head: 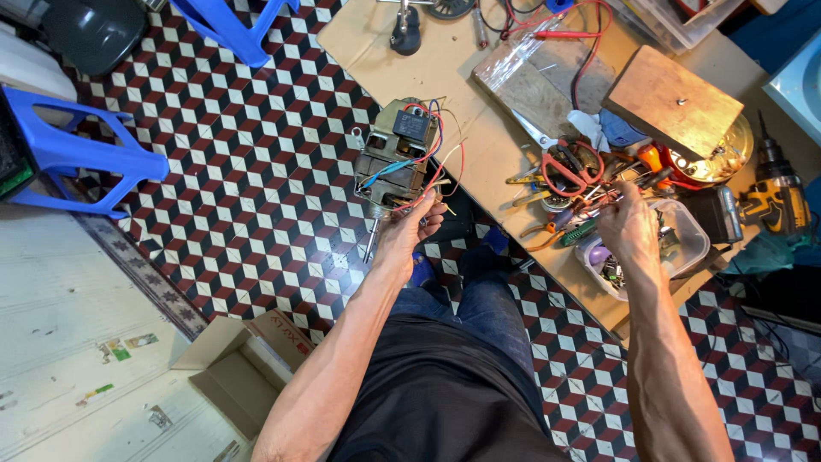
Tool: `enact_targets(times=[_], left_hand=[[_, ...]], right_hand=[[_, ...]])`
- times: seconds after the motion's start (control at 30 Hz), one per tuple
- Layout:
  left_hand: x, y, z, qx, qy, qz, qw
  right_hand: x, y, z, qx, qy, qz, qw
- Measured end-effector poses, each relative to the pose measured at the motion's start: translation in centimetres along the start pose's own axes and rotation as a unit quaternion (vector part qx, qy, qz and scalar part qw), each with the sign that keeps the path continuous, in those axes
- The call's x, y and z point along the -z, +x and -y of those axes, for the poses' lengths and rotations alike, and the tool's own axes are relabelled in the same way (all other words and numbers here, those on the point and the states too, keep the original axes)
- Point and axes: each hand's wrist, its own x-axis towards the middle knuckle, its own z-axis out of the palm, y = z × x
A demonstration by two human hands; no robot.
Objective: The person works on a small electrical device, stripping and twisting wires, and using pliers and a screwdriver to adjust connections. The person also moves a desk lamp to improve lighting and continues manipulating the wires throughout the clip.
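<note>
My left hand (410,229) grips a small electric motor (395,158) from below, holding it up over the patterned floor. The motor has a metal frame, a black capacitor on top, red, blue and black wires, and a steel shaft pointing down. My right hand (629,224) reaches into a heap of hand tools (581,184) on the cardboard sheet (479,128). Its fingertips touch tool handles beside red-handled scissors (569,167) and over a clear plastic tub (684,244) of small parts. What the fingers hold is hidden.
A wooden block (671,103) lies on a brass-coloured round thing. A yellow-and-black cordless drill (774,201) sits at the far right. Blue plastic stools (68,154) stand to the left. An open cardboard box (235,376) lies at the lower left. Red cables (590,34) cross the cardboard.
</note>
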Motion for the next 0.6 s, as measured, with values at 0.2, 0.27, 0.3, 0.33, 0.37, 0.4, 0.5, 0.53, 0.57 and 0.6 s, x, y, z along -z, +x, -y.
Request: enact_targets(times=[0.2,0.27,0.3,0.33,0.37,0.4,0.5,0.53,0.57,0.6], left_hand=[[0.6,0.6,0.2,0.018,0.03,-0.002,0.999],[0.6,0.8,0.2,-0.011,0.059,-0.001,0.998],[0.7,0.8,0.3,-0.023,0.075,0.0,0.997],[0.7,0.9,0.4,-0.036,0.08,-0.002,0.996],[0.7,0.9,0.5,-0.048,0.085,-0.003,0.995],[0.6,0.9,0.6,-0.059,0.091,-0.003,0.994],[0.4,1.0,0.7,-0.064,0.134,-0.023,0.989],[0.4,1.0,0.6,-0.061,0.138,-0.027,0.988],[0.4,0.9,0.6,-0.058,0.141,-0.031,0.988],[0.4,0.8,0.5,-0.054,0.144,-0.033,0.988]], right_hand=[[0.3,0.3,-0.1,-0.025,-0.211,0.012,0.977],[-0.3,-1.2,1.9,-0.05,-0.193,-0.015,0.98],[-1.1,-2.1,3.5,-0.041,-0.062,-0.018,0.997],[-1.9,-3.1,5.1,-0.032,0.071,-0.02,0.997],[-3.0,-4.6,6.7,0.077,0.261,0.015,0.962],[-4.3,-5.5,8.5,0.092,0.282,0.044,0.954],[-7.9,-7.5,13.5,0.141,0.344,0.13,0.919],[-8.3,-7.6,14.3,0.119,0.342,0.126,0.923],[-8.7,-7.6,15.0,0.096,0.34,0.123,0.927],[-9.0,-7.5,15.3,0.073,0.338,0.119,0.931]])
